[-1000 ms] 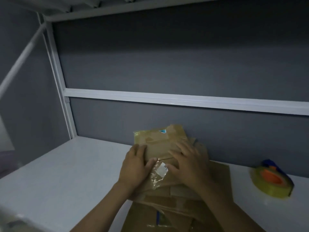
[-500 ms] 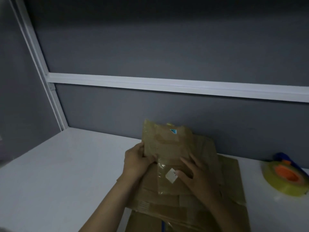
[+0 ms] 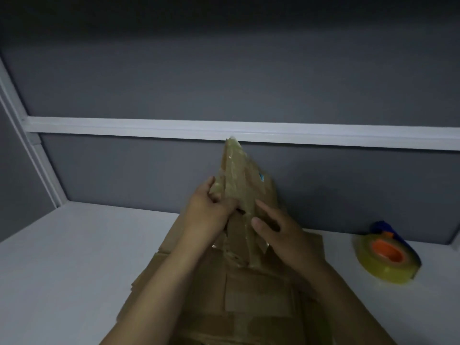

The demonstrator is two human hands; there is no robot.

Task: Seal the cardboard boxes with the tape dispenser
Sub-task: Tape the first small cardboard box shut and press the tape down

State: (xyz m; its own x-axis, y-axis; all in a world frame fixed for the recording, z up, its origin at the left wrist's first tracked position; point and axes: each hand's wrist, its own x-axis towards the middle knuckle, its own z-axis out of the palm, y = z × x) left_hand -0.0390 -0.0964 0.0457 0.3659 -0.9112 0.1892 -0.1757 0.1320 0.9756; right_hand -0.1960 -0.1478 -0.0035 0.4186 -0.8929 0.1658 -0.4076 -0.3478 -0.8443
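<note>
A flattened cardboard box (image 3: 240,175), glossy with old tape, stands tilted up on edge above a stack of flat cardboard boxes (image 3: 249,290). My left hand (image 3: 209,210) grips its left edge, fingers curled round it. My right hand (image 3: 281,232) holds the box's lower right side, thumb on the front and fingers behind. The tape dispenser (image 3: 388,255), a yellowish roll with an orange core and a blue handle, lies on the white table at the right, away from both hands.
The white table (image 3: 74,257) runs left and right of the stack. A grey partition wall with a white rail (image 3: 124,125) stands close behind the boxes. A white post (image 3: 32,158) rises at the left corner.
The top box was lying flat under both hands; it has been lifted and tipped up on edge. My left hand shifted to its left edge, my right hand to its lower right side.
</note>
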